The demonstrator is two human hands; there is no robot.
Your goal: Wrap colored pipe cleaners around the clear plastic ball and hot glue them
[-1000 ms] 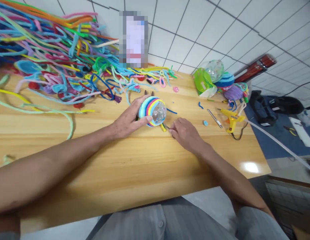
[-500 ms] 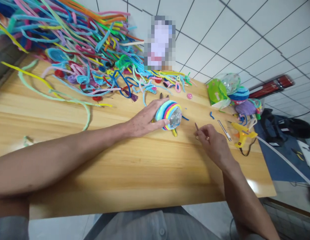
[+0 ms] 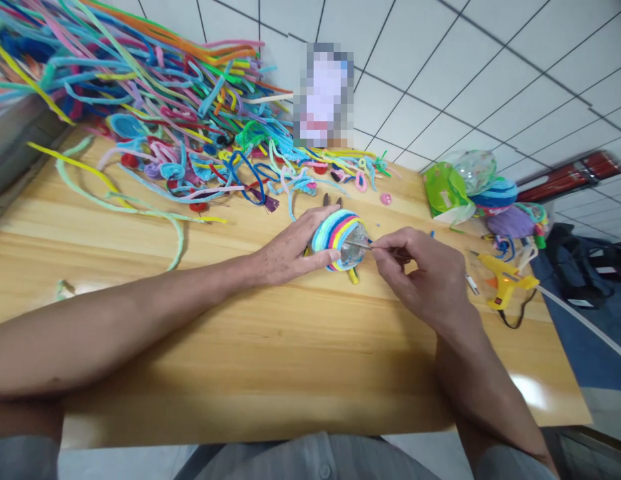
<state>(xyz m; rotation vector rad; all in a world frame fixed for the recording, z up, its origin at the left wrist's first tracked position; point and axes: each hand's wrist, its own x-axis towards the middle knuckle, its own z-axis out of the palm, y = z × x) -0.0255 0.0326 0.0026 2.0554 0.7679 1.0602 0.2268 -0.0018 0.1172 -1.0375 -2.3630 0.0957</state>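
Note:
My left hand (image 3: 295, 247) is closed around a ball (image 3: 335, 230) wound with light blue, dark blue, pink and yellow pipe cleaners. Its right-hand end is bare, clear and shiny. My right hand (image 3: 420, 273) pinches a thin, dark, stick-like tool (image 3: 361, 245), whose tip lies against or in front of that clear end; I cannot tell whether it touches. Beneath the ball lies what looks like a pair of pliers, its yellow handle (image 3: 353, 275) and dark tips showing, the rest hidden.
A large heap of coloured pipe cleaners (image 3: 190, 87) fills the back left. To the right lie a yellow glue gun (image 3: 510, 280) and a partly covered knife (image 3: 472, 285). Behind them stand a green packet (image 3: 445, 193) and a purple bundle (image 3: 510, 220). A blurred-out upright object (image 3: 324, 93) stands at the tiled wall.
My right hand has moved left with the thin tool, bringing its tip to the ball's clear end. My left hand still holds the ball in place. The view has shifted slightly.

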